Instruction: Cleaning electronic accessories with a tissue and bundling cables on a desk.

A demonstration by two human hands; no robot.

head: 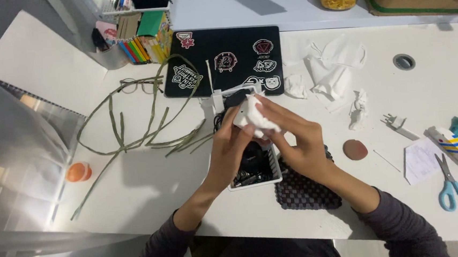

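a home desk or study corner: a white desk (245, 208) carries a closed black laptop (224, 61) covered in stickers, a holder of coloured pencils (136, 50), eyeglasses (140, 85), blue-handled scissors (453, 185) and crumpled tissues (332, 67), with stored jars behind.

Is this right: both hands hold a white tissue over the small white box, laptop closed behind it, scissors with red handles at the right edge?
Not quite. The head view shows the scissors have blue handles, not red. The rest holds: left hand and right hand hold the white tissue over the white box, closed laptop behind.
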